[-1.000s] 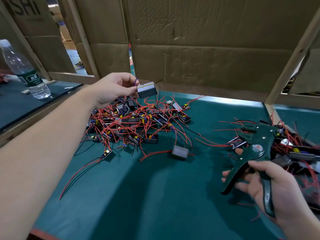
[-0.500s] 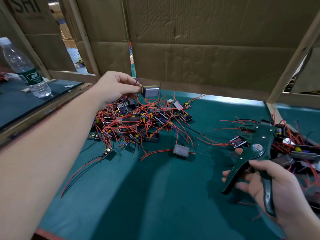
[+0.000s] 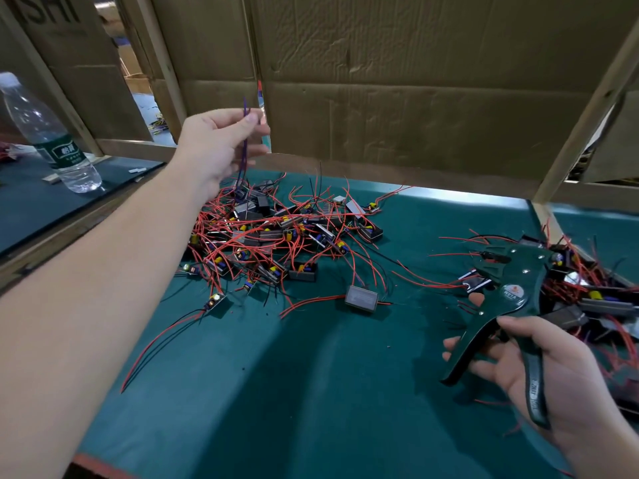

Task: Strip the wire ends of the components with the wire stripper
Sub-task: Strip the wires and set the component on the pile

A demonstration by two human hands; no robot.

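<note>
My left hand [image 3: 221, 140] is raised above the back of a pile of small components with red and black wires [image 3: 276, 233]. Its thumb and fingers pinch a thin purple wire [image 3: 244, 146] that runs down into the pile. My right hand [image 3: 539, 368] grips the handles of the dark green wire stripper [image 3: 511, 288] at the right, jaws pointing up and away, handles spread. Nothing sits in the jaws. A single grey boxed component [image 3: 361, 299] lies apart on the green mat [image 3: 311, 392].
A second heap of components and wires [image 3: 594, 295] lies behind the stripper at the right edge. A plastic water bottle [image 3: 52, 140] stands at the far left beyond a wooden rail. Cardboard walls [image 3: 415, 98] and a wooden post [image 3: 584, 122] close off the back.
My left hand has risen and turned. The grey boxed component it held by its fingertips is no longer there; a purple wire is now pinched instead. My right hand has barely moved.
</note>
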